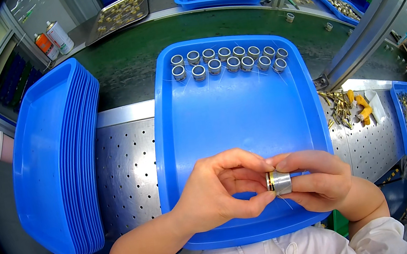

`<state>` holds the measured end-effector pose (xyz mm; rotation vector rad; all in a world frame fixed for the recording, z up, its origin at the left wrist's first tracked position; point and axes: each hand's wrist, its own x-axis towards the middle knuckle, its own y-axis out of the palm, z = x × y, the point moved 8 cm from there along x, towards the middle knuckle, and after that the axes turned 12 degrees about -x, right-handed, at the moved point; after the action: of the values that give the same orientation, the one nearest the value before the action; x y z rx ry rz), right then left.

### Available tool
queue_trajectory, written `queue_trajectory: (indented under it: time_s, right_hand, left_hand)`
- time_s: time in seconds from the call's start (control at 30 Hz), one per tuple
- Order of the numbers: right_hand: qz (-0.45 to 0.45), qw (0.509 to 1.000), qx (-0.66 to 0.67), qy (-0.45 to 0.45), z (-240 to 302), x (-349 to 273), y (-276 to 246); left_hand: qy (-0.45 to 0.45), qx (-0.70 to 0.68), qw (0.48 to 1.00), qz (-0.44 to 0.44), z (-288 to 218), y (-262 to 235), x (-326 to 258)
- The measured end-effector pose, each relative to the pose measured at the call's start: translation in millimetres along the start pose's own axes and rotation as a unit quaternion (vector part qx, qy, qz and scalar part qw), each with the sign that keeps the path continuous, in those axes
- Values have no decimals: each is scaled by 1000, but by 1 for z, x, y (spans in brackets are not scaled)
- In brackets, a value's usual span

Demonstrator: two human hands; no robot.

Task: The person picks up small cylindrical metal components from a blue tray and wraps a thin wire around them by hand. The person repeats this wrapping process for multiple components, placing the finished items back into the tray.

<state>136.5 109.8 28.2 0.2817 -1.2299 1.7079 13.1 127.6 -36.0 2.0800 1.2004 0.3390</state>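
Observation:
Between the fingertips of my left hand point(218, 190) and my right hand point(324, 177) is a small silver metal cylinder point(281, 182) with a dark and gold band at its left end. It lies on its side above the near part of a blue tray point(234, 122). Thumb and index finger of the left hand pinch the banded end; the right fingers close round the other end. A thin wire hangs below the cylinder. Along the tray's far side, several similar metal cylinders point(214, 66) stand in two rows, with thin wires sticking out.
Left of the tray rises a stack of blue trays point(54, 165), with a lidded cup point(4, 147) beyond it. Brass-coloured pieces point(340, 109) and yellow items point(364, 109) lie at right. Across the green belt point(125, 60) sit a metal tray point(143, 15) and spray cans point(59, 38). Co-workers sit nearby.

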Motion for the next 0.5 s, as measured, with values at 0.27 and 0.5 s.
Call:
queue_trajectory:
  time_s: [0.27,0.5]
  right_hand:
    - [19,996,56,60,-13,3,-5]
    - [34,994,71,78,-14,6,-3]
  left_hand:
    - [44,109,993,16,-13,8,-1]
    - [187,266,945,33,-30,17,-3]
